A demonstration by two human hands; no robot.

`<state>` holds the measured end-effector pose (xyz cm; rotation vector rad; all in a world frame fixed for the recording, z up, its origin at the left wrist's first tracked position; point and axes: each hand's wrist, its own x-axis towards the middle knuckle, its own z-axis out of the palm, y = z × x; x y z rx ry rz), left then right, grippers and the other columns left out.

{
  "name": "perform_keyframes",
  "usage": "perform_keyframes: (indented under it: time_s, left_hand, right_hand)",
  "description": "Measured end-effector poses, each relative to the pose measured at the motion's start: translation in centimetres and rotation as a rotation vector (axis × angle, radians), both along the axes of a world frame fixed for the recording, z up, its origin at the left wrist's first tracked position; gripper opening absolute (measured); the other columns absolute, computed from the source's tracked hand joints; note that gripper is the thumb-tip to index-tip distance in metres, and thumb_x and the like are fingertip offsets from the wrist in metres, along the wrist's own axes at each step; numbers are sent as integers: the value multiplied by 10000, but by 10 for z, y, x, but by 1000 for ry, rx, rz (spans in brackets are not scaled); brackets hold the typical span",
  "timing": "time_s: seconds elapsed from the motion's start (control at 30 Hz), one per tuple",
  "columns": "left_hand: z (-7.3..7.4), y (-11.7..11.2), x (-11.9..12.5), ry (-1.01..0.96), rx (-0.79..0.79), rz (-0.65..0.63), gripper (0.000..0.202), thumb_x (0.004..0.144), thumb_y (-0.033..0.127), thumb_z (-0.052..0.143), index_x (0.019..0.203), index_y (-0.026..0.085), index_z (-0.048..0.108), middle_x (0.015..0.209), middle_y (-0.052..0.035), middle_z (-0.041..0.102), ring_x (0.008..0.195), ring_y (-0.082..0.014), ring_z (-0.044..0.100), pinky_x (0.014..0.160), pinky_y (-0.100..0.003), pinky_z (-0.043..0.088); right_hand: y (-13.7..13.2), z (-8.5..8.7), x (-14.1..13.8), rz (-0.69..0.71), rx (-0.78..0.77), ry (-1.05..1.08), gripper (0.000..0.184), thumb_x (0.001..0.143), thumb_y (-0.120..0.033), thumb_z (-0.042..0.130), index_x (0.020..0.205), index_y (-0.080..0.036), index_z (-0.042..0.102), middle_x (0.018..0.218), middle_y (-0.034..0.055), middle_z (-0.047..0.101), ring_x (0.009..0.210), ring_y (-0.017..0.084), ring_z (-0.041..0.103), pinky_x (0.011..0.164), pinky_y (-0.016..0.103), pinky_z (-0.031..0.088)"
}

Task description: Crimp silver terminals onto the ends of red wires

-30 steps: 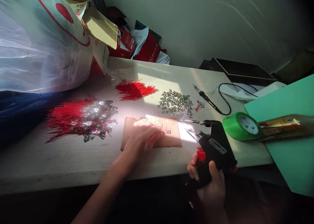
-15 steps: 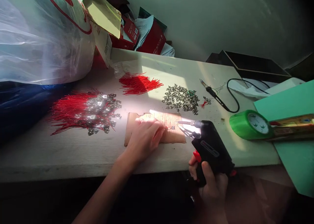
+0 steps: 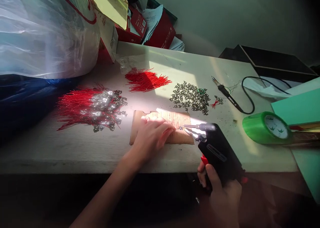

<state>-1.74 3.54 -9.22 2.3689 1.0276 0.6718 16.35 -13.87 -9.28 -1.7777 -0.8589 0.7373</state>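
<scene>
My right hand [image 3: 221, 191] grips a black soldering gun [image 3: 218, 153] with a red trigger, its metal tip pointing left at a small metal piece [image 3: 179, 128] on a brown board [image 3: 183, 137]. My left hand [image 3: 152, 136] lies on that board with fingers pressed together, pinching the small piece and its thin red wire at the fingertips. The gun's tip almost touches the piece.
A heap of red wires with metal tabs [image 3: 95, 108] lies left of the board, loose red wires [image 3: 147, 80] and a pile of metal pieces [image 3: 191, 98] behind it. A pen soldering iron [image 3: 225, 93], green tape roll [image 3: 266, 128], green sheet [image 3: 300, 108] sit right; plastic bag [image 3: 42, 31] left.
The soldering gun has moved left toward the board until its tip reaches the small piece. My left hand has stayed on the board. The view has shifted slightly.
</scene>
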Motion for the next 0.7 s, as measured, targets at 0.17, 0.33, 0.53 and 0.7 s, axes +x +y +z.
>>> perform_keyframes:
  time_s: [0.17, 0.33, 0.53, 0.7]
  left_hand:
    - [1, 0, 0, 11, 14, 4, 201, 1076, 303, 530, 1023, 238, 712, 1070, 11, 754, 970, -186, 658, 868, -382, 340]
    - [2, 1, 2, 69, 24, -1, 208, 1080, 321, 526, 1023, 266, 718, 1064, 35, 757, 951, -189, 654, 844, -399, 277]
    - [4, 2, 3, 74, 25, 2, 205, 1082, 323, 525, 1022, 271, 714, 1053, 44, 753, 943, -184, 656, 837, -398, 264]
    - [4, 2, 4, 113, 22, 15, 208, 1083, 330, 521, 1013, 264, 705, 1055, 36, 748, 962, -193, 650, 838, -405, 262]
  right_hand:
    - [-5, 1, 0, -18, 1, 39, 379, 980, -481, 617, 823, -136, 648, 563, 3, 529, 508, 84, 516, 523, 207, 418]
    - [-8, -2, 0, -24, -6, 136, 354, 968, -461, 639, 837, -133, 658, 587, 7, 531, 510, 92, 513, 516, 227, 408]
    - [-10, -4, 0, -34, 27, 182, 313, 972, -435, 639, 879, -137, 660, 639, 16, 571, 521, 96, 536, 530, 238, 414]
    - [-6, 0, 0, -3, 4, 118, 360, 989, -448, 608, 818, -136, 662, 551, 4, 519, 510, 99, 539, 526, 228, 407]
